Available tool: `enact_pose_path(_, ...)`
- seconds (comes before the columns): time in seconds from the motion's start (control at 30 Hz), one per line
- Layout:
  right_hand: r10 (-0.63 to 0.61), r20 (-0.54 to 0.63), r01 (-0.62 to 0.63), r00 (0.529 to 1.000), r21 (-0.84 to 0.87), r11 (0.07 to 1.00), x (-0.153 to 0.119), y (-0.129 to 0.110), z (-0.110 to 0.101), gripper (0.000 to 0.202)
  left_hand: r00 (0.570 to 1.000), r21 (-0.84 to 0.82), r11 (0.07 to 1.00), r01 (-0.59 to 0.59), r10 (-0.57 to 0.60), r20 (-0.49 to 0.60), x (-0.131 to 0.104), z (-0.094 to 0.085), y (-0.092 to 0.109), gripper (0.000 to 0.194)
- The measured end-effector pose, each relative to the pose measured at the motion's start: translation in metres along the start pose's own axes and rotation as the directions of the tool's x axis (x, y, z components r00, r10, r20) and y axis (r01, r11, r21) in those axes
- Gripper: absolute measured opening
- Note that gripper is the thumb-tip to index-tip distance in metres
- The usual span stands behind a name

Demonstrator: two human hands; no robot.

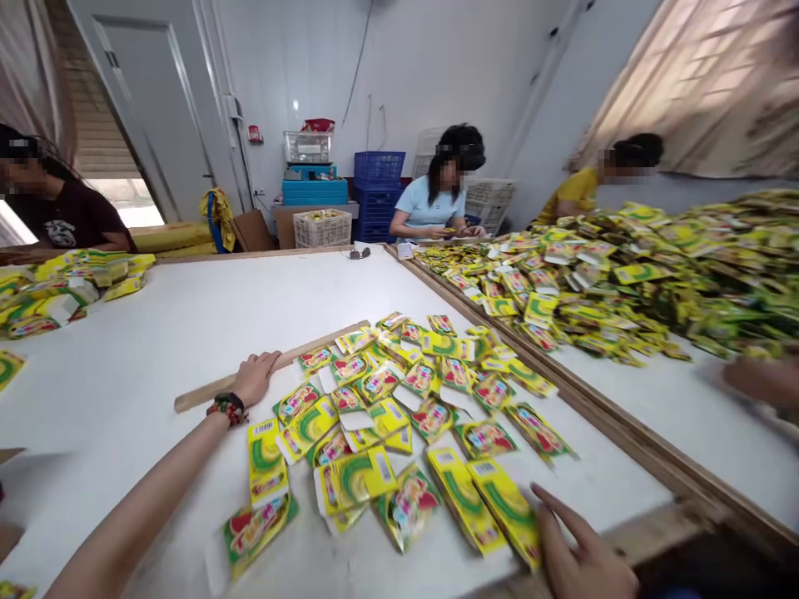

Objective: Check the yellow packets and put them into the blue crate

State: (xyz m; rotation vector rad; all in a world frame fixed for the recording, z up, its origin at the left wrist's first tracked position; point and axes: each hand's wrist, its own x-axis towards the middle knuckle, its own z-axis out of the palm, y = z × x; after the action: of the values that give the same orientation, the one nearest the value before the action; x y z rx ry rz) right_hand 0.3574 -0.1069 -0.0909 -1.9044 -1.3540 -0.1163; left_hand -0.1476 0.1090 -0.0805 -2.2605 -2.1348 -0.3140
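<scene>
My left hand (255,378) is closed over a long wooden strip (209,393) lying flat on the white table, a beaded bracelet at its wrist. Beside it spreads a loose cluster of small yellow-and-green packets (380,383) with watermelon pictures, and slim yellow boxes (357,480) with barcodes, some with white flaps open. At the front edge, my right hand (583,549) has its index finger stretched out next to a yellow box (508,512). Its other fingers are partly hidden at the frame's bottom. A second slim box (465,499) lies parallel to that one.
A wooden rail (580,399) divides the table from a large heap of packets (624,274) on the right. Another pile of boxes (68,287) is at the left. Co-workers sit around the tables, and a blurred hand (761,383) reaches in at right. Crates (378,195) stand behind.
</scene>
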Motion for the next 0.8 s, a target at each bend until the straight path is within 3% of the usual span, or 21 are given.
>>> enact_pose_path(0.13, -0.034, 0.079, 0.03, 0.996, 0.049, 0.998, 0.006, -0.021, -0.002, 0.046, 0.985, 0.025, 0.985, 0.173, -0.172, -0.023, -0.077, -0.016, 0.005, 0.046)
enact_pose_path(0.33, -0.049, 0.308, 0.032, 0.95, 0.059, 0.998, 0.003, -0.041, -0.012, 0.048, 0.932, 0.038, 0.935, 0.354, -0.356, 0.066, -0.165, -0.045, -0.024, 0.047)
enact_pose_path(0.43, -0.088, 0.41, 0.055, 0.908, 0.092, 0.994, 0.004, -0.053, -0.013, 0.054, 0.931, 0.027, 0.938, 0.347, -0.348, 0.114, -0.197, -0.052, -0.031, 0.048)
enact_pose_path(0.5, -0.117, 0.463, 0.07, 0.878, 0.118, 0.991, 0.005, -0.063, -0.013, 0.061, 0.94, 0.027, 0.948, 0.318, -0.319, 0.122, -0.214, -0.058, -0.026, 0.045)
enact_pose_path(0.57, -0.143, 0.497, 0.08, 0.856, 0.146, 0.986, 0.005, -0.072, -0.016, 0.062, 0.949, 0.04, 0.95, 0.309, -0.311, 0.057, -0.23, -0.068, -0.007, 0.044)
enact_pose_path(0.63, -0.154, 0.507, 0.077, 0.848, 0.169, 0.983, 0.002, -0.082, -0.025, 0.055, 0.963, 0.01, 0.966, 0.258, -0.256, -0.083, -0.248, -0.078, 0.027, 0.044)
enact_pose_path(0.7, -0.156, 0.506, 0.066, 0.849, 0.193, 0.979, -0.006, -0.093, -0.04, 0.045, 0.968, -0.106, 0.992, 0.061, -0.085, -0.235, -0.267, -0.087, 0.079, 0.045)
enact_pose_path(0.8, -0.241, 0.52, 0.088, 0.82, 0.301, 0.95, -0.026, -0.115, -0.073, 0.029, 0.899, -0.229, 0.928, -0.295, 0.189, -0.394, -0.289, -0.091, 0.17, 0.054)
